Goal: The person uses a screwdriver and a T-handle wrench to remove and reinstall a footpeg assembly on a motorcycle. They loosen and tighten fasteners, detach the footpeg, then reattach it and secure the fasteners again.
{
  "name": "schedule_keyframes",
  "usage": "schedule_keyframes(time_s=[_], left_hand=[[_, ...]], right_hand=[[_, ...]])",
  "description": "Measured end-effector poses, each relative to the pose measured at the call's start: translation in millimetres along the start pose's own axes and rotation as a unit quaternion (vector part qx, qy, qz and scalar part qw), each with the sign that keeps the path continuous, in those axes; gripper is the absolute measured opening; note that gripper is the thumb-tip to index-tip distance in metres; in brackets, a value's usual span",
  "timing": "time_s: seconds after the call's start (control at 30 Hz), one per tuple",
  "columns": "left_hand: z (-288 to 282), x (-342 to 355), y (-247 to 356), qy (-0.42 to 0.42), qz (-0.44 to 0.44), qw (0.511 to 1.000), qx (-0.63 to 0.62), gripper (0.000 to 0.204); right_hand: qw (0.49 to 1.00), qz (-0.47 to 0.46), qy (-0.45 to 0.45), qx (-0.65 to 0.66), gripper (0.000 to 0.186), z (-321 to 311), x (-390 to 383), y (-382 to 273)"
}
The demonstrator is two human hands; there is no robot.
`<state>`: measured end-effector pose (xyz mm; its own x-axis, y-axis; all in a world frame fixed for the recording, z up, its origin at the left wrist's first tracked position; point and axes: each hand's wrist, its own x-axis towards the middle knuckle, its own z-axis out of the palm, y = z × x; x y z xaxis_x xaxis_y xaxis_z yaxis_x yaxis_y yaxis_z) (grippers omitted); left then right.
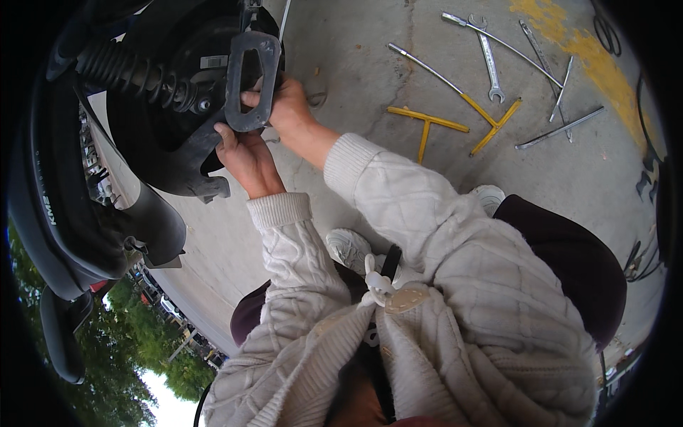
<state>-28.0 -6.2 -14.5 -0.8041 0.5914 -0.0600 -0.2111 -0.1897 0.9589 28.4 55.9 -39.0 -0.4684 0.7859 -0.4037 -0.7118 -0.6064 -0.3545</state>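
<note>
head view: black bracket (250, 80) upright

Yellow T-wrenches (427, 124), spanner (489, 60), steel rods (562, 128) — on concrete floor (370, 43); trees (128, 341) lower left.

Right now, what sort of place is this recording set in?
Probably an outdoor repair spot for scooters or motorbikes. Both hands, left hand and right hand, work at a black scooter's rear; wrenches and yellow T-handle tools lie on the concrete ground.
</note>
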Motion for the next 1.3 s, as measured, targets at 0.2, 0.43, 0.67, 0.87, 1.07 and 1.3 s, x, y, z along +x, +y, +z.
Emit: schedule_keyframes(time_s=[0.2, 0.43, 0.67, 0.87, 1.07, 1.3], left_hand=[[2.6, 0.5, -2.3, -0.005, 0.01, 1.0, -0.013, 0.038], [15.0, -2.4, -3.3, 0.029, 0.01, 0.998, -0.046, 0.036], [9.5, -2.2, -0.9, 0.012, -0.007, 0.998, -0.069, 0.036], [6.6, 1.7, -3.4, 0.019, 0.029, 0.999, -0.017, 0.038], [8.8, -3.4, -3.2, 0.023, 0.04, 0.999, -0.018, 0.036], [15.5, -7.6, -5.5, 0.041, 0.054, 0.997, -0.019, 0.041]], right_hand=[[0.999, 0.03, -0.025, 0.013, 0.019, -1.5, -2.3, 2.1], [0.995, 0.074, -0.06, 0.036, 0.018, -8.3, 5.1, 5.1], [0.999, 0.032, -0.018, 0.023, 0.018, -1.3, 0.6, 3.2], [0.999, 0.016, -0.026, 0.038, 0.021, -1.6, -0.9, 1.5], [1.0, 0.001, -0.008, -0.018, 0.022, -3.7, 5.2, 4.7], [0.997, 0.004, -0.014, -0.082, 0.02, -1.2, 5.2, -1.9]])
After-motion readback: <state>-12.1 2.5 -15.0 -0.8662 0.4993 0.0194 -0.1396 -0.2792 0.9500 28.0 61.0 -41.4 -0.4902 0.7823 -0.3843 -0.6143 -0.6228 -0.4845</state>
